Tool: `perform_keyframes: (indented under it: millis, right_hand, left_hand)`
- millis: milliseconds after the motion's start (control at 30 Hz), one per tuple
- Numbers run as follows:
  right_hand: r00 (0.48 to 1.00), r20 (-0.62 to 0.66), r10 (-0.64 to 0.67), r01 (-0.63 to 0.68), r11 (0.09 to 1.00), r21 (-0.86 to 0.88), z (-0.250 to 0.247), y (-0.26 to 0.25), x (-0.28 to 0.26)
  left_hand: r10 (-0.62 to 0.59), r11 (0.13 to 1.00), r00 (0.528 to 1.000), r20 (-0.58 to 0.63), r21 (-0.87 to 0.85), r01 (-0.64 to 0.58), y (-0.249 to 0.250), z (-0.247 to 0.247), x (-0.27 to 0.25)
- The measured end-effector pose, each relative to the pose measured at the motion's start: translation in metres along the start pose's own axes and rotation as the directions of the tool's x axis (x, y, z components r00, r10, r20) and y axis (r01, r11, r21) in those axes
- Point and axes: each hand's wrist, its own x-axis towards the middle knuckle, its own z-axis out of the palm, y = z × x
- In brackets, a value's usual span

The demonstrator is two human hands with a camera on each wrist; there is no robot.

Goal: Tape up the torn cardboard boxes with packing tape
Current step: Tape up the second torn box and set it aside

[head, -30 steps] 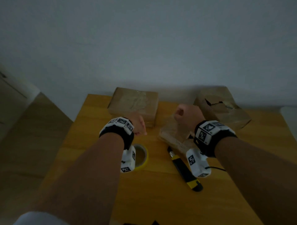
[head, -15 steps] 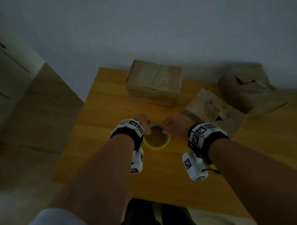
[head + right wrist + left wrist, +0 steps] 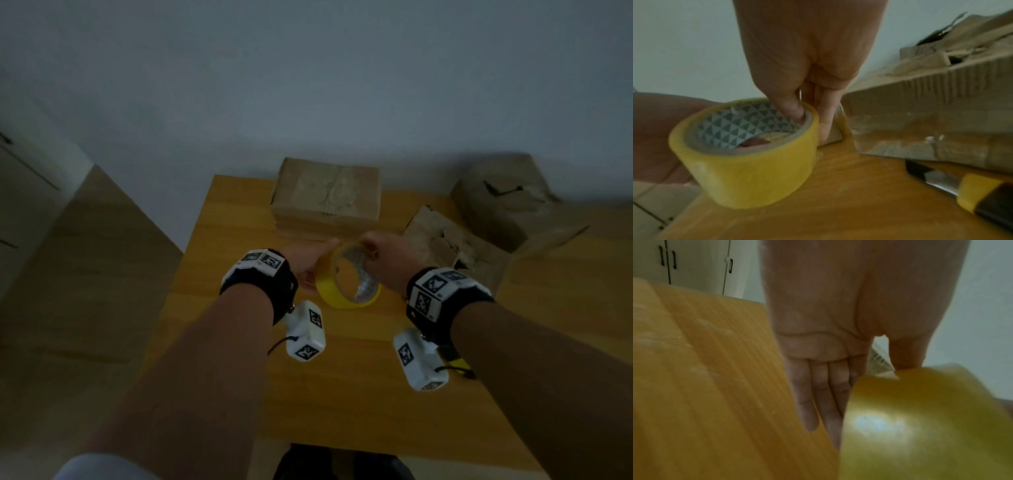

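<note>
the roll of packing tape (image 3: 347, 279) is held up between both hands, tilted, above the middle of the wooden table (image 3: 342, 394), a little toward the far edge. the right hand (image 3: 387, 260) pinches its rim, thumb hooked inside the patterned core and fingers down the outside; the left hand (image 3: 306, 263) cups the other side with fingers fairly straight and the thumb on the roll's edge. held this way, one hand probably steadies the roll while the other can hunt for the loose end.

just right of the tape lies a torn cardboard box (image 3: 455, 246) with ragged flaps, and another torn box (image 3: 496, 202) sits behind it at the far right edge. a third box (image 3: 325, 198), its top already glossy with tape, stands at the far edge.

the right wrist view shows the thumb's hold inside the core, and a yellow-and-black utility knife (image 3: 966, 188) lying by the near box, nearly hidden under the forearm in the head view. the left wrist view shows only palm, fingers and blurred yellow.
</note>
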Motion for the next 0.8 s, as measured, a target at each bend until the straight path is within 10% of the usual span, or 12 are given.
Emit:
perform_keyframes:
  millis: [533, 800]
  right_hand:
    - [0.963, -0.231, 0.138, -0.160, 0.984, -0.078, -0.076, -0.027, -0.014]
    - [0.902, -0.197, 0.385, -0.295, 0.881, 0.370, -0.092, -0.013, -0.015]
  left_hand:
    - [0.306, 0.950, 0.943, 0.131, -0.099, -0.295, 0.087, -0.001, -0.054]
    - [0.404, 0.914, 0.896, 0.185, -0.096, -0.393, 0.108, 0.001, -0.063]
